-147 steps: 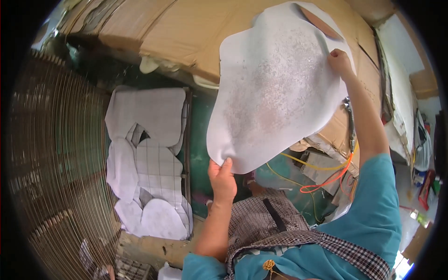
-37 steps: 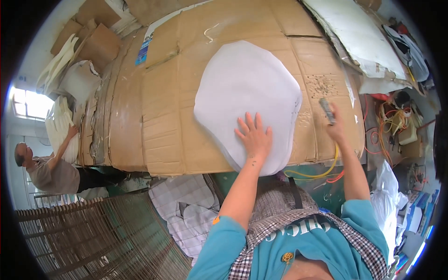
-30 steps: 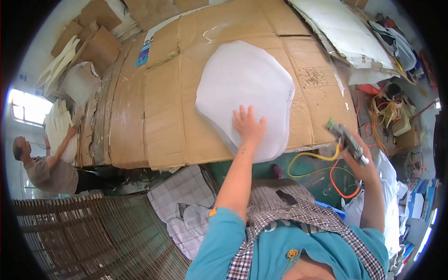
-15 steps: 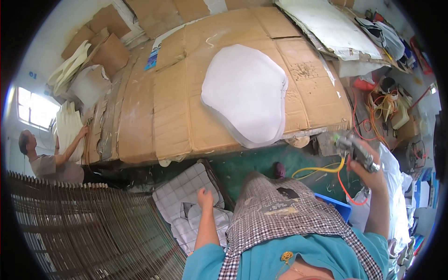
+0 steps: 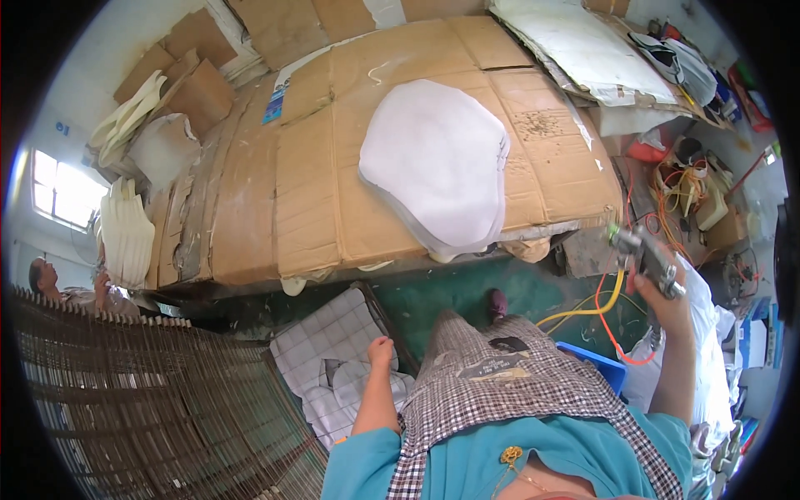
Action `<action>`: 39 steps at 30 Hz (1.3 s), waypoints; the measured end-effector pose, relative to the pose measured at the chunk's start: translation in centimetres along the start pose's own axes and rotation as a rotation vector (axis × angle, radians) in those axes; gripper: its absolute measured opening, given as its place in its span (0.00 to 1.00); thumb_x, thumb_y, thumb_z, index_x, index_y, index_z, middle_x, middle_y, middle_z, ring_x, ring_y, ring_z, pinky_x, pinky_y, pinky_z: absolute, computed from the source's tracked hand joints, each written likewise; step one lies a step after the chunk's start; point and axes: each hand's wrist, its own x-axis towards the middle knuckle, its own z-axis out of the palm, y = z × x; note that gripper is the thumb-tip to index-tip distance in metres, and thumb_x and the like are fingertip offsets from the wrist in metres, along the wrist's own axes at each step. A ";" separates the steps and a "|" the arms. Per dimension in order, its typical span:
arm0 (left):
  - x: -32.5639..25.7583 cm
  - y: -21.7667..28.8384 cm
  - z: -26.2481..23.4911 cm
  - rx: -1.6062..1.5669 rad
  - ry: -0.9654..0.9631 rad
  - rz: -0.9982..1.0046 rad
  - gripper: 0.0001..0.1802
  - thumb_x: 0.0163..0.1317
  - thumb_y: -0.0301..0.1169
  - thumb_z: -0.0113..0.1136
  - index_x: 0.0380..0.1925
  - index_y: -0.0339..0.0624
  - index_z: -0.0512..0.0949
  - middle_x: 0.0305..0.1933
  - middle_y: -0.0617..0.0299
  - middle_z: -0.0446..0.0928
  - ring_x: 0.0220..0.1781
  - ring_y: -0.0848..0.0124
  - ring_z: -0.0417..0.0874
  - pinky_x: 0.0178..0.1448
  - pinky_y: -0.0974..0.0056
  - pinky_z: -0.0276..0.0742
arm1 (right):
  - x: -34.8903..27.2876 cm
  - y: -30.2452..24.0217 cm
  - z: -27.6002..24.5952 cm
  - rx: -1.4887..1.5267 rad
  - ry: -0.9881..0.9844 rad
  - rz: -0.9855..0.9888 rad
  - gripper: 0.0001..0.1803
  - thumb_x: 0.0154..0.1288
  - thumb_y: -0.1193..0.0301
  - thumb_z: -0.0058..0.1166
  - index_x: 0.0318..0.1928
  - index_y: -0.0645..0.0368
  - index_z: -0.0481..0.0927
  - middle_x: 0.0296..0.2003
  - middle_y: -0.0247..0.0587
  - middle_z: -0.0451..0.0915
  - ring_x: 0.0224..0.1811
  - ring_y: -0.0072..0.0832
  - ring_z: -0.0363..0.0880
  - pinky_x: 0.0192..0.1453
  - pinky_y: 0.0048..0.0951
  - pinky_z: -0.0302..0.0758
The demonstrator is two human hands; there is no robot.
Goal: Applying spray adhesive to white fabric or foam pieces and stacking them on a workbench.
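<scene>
In my right hand point(image 5: 660, 292) is a metal spray gun point(image 5: 640, 252), its green-tipped front end close to the table's right front corner. A yellow hose and an orange hose run down from it. My left hand point(image 5: 381, 350) is curled closed beside my apron, in front of a checked cloth-covered seat point(image 5: 317, 333); nothing shows in it. A pale, rounded foam piece point(image 5: 437, 158), smooth on top, lies on the cardboard-covered table point(image 5: 304, 192), its near end slightly past the front edge. Neither hand touches it.
A slatted brown rack point(image 5: 158, 392) fills the lower left. Behind it, a person point(image 5: 71, 292) is beside stacked cream foam pieces point(image 5: 125, 233). A blue bin point(image 5: 593, 367) and white plastic sacking point(image 5: 696, 342) are at my right. Tangled hoses point(image 5: 685, 179) lie at the far right.
My left hand has shifted slightly right, and the spray gun slightly right too. The person at the left has moved lower and further left, partly behind the rack. The foam piece stays in place.
</scene>
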 end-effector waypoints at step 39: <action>-2.9 29.7 10.4 0.139 0.152 0.503 0.23 0.49 0.36 0.58 0.46 0.40 0.73 0.37 0.52 0.77 0.42 0.58 0.78 0.48 0.59 0.72 | 5.9 -0.6 -3.4 0.013 -0.359 0.019 0.27 0.50 0.79 0.55 0.53 0.66 0.66 0.31 0.34 0.74 0.32 0.20 0.74 0.37 0.22 0.72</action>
